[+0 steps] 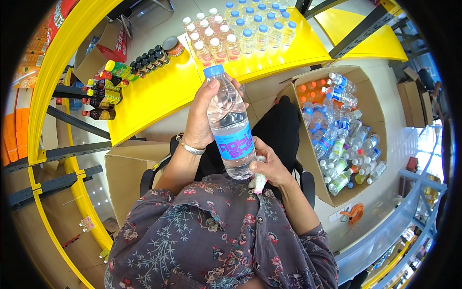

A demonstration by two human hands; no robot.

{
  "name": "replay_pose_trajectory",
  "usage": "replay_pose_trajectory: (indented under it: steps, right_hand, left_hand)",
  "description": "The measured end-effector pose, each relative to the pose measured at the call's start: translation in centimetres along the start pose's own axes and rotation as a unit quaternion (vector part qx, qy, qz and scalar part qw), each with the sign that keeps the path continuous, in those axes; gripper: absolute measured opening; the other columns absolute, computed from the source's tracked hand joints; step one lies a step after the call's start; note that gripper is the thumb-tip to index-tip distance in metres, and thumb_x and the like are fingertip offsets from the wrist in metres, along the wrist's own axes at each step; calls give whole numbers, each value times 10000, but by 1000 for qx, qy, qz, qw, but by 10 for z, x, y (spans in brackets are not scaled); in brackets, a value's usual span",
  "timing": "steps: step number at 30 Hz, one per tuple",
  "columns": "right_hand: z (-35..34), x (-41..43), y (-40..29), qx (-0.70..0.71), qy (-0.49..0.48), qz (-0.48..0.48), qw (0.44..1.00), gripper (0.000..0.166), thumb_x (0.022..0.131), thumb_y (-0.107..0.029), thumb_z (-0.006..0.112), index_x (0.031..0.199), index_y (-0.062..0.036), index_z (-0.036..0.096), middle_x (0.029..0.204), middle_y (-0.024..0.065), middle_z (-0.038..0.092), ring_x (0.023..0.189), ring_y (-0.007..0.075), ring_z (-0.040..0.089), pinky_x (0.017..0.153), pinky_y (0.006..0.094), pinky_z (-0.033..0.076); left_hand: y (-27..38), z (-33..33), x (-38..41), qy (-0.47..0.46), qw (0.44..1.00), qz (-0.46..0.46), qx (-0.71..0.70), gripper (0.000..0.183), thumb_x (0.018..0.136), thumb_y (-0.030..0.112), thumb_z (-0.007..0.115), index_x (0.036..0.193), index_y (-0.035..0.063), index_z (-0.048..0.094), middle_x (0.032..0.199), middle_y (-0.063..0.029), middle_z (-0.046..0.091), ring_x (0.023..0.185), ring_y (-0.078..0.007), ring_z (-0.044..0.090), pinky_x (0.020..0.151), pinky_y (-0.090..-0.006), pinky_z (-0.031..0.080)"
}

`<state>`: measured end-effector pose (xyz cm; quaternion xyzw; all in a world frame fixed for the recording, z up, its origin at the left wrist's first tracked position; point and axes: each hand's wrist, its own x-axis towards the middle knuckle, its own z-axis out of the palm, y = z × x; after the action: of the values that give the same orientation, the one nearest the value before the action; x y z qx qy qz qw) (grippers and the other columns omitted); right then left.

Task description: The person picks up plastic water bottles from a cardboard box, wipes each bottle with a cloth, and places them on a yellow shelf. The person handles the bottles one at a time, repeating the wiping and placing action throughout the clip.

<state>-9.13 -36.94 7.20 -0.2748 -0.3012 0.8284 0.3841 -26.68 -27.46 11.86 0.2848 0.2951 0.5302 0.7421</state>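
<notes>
A clear plastic water bottle [227, 112] with a blue cap and a blue label stands nearly upright, slightly tilted, above my lap. My left hand [202, 115] is wrapped around its upper part, thumb near the neck. At the lower right side of the bottle, my right hand [270, 164] pinches a bunched white cloth [259, 177], its fingers against the label and base. The label bears large purple writing. Part of the cloth is hidden by my right hand.
A yellow shelf [155, 104] ahead carries water bottles with blue caps [261, 34], white-capped drink bottles [216, 47], small dark bottles [149, 59] and sauce bottles [104, 95]. A cardboard box [371, 90] of mixed bottles stands at right; another cardboard box [126, 177] is at left.
</notes>
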Motion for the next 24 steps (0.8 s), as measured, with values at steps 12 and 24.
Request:
replay_pose_trajectory:
  steps: [12, 24]
  right_hand:
    - [0, -2, -9, -28, -15, 91, 995, 477, 728, -208, 752, 1121, -6, 572, 1032, 47, 629, 912, 99, 573, 846, 259, 446]
    - [1, 2, -1, -79, 20, 20, 996, 589, 700, -194, 778, 1177, -2, 489, 1057, 44, 593, 968, 112, 544, 894, 282, 420]
  left_hand:
    - [1, -4, -1, 32, 999, -14, 36, 413, 888, 373, 501, 1132, 40, 514, 1043, -62, 571, 924, -161, 601, 846, -374, 518]
    - [-1, 4, 1, 51, 995, 3, 80, 436, 916, 358, 468, 1149, -9, 510, 1007, -111, 593, 927, -195, 618, 855, -359, 508]
